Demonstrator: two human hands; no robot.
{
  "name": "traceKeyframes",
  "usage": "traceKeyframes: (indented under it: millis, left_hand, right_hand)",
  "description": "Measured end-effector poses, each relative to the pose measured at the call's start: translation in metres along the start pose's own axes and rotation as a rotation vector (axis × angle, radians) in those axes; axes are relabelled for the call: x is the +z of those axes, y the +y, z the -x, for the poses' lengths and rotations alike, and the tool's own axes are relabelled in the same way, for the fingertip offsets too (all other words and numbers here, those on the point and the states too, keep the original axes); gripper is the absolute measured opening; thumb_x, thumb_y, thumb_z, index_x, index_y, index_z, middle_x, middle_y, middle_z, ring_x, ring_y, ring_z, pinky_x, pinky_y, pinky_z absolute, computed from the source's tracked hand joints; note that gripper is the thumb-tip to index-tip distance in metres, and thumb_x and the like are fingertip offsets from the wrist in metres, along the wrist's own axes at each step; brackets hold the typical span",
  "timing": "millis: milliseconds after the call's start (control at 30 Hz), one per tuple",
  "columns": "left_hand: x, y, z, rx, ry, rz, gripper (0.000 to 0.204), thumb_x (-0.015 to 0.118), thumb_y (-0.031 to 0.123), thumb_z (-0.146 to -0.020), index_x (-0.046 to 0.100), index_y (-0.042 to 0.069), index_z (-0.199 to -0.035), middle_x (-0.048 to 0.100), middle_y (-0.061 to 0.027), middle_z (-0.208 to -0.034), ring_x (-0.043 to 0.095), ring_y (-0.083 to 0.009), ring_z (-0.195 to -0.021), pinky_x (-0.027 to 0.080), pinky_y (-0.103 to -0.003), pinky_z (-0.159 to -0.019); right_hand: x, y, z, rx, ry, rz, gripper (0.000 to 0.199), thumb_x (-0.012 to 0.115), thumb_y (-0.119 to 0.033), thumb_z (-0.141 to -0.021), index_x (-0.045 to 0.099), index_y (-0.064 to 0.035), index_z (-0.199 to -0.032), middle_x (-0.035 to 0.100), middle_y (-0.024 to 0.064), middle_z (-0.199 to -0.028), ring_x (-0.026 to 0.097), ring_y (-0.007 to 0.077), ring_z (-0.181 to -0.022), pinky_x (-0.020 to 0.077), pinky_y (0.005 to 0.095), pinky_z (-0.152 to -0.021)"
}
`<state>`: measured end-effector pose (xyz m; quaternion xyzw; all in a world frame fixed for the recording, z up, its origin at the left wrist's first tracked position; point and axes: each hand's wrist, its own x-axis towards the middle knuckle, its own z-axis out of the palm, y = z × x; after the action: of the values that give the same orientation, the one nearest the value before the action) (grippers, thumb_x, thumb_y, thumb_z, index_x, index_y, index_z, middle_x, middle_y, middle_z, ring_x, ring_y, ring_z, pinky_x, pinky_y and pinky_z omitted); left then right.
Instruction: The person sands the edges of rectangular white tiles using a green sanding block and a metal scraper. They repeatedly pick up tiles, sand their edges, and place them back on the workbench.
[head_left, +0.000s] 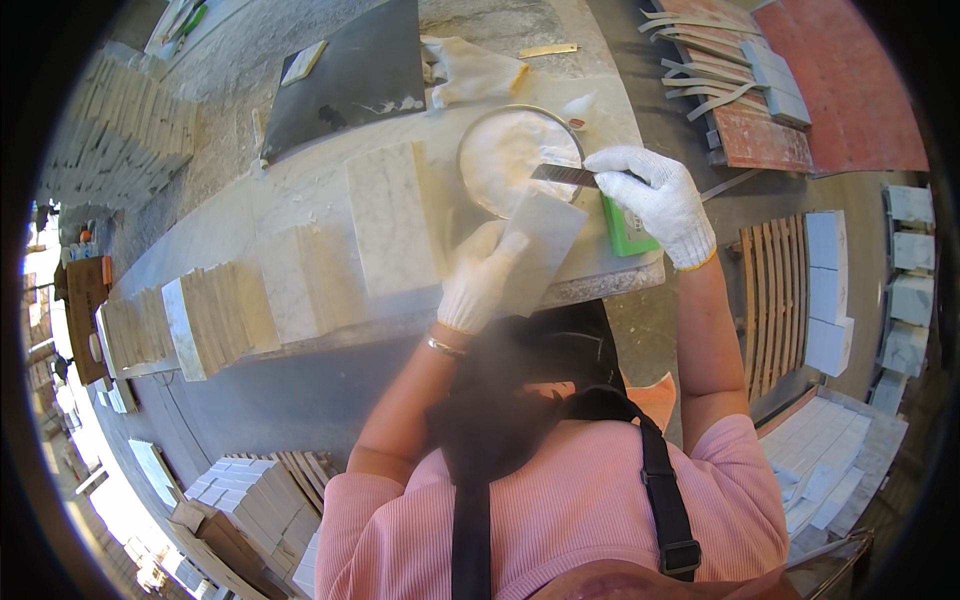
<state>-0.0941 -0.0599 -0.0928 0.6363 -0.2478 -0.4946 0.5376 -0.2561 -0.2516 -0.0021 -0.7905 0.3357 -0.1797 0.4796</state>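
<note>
Tile (545, 238) is clamped between our left hand's (477, 280) thumb and fingers, at the near side of the round bowl (461, 160) of white filling (515, 145). Our right hand (660, 198) is closed on the dark scraper (566, 175), whose tip reaches over the bowl's right part. We would probably do best to steady the tile by its edges, keep the blade at a low angle, and load it lightly.
</note>
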Motion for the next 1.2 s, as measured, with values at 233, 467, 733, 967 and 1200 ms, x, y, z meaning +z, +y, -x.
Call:
traceKeyframes:
  millis: [233,467,733,967,1200]
  left_hand:
    - [0.000,-0.001,-0.002,-0.002,0.009,-0.013,0.047,0.069,0.037,-0.100,0.070,-0.004,-0.124,0.071,-0.0043,-0.107,0.061,-0.0109,-0.097,0.050,-0.028,-0.087]
    - [-0.001,-0.002,-0.001,0.012,0.007,-0.017,0.048,0.069,0.036,-0.100,0.069,-0.004,-0.125,0.071,-0.0041,-0.107,0.061,-0.0109,-0.097,0.050,-0.028,-0.088]
    - [0.000,0.001,-0.003,-0.020,0.028,-0.090,0.047,0.067,0.038,-0.102,0.071,-0.005,-0.122,0.071,-0.0038,-0.107,0.060,-0.0102,-0.097,0.050,-0.027,-0.087]
    - [-0.001,-0.001,-0.002,0.027,0.013,-0.081,0.047,0.066,0.037,-0.103,0.070,-0.005,-0.124,0.070,-0.0046,-0.110,0.059,-0.0114,-0.100,0.049,-0.028,-0.090]
    - [-0.002,-0.003,-0.001,0.044,0.018,-0.043,0.046,0.067,0.037,-0.101,0.070,-0.005,-0.122,0.070,-0.0039,-0.106,0.059,-0.0110,-0.097,0.049,-0.028,-0.087]
  right_hand:
    - [0.005,0.005,0.002,0.162,-0.108,-0.138,0.021,0.067,-0.009,-0.097,0.079,-0.0020,-0.113,0.078,0.0059,-0.106,0.069,0.0120,-0.100,0.0524,0.0274,-0.092]
    - [-0.008,0.011,0.004,0.208,-0.061,-0.072,0.022,0.067,-0.010,-0.094,0.078,-0.0011,-0.112,0.078,0.0064,-0.101,0.070,0.0121,-0.094,0.0532,0.0275,-0.088]
    - [0.017,0.009,-0.022,0.029,0.001,0.410,0.023,0.070,-0.028,-0.094,0.079,-0.0158,-0.113,0.076,0.0111,-0.104,0.073,0.0299,-0.095,0.0560,0.0364,-0.083]
    - [-0.005,0.036,-0.051,0.191,0.189,0.424,0.036,0.078,-0.042,-0.089,0.077,-0.0152,-0.113,0.077,0.0104,-0.109,0.073,0.0261,-0.102,0.0558,0.0368,-0.089]
    - [0.000,0.082,-0.104,0.110,0.069,0.302,0.052,0.081,-0.042,-0.081,0.074,-0.0087,-0.121,0.075,0.0128,-0.115,0.071,0.0254,-0.107,0.0546,0.0363,-0.093]
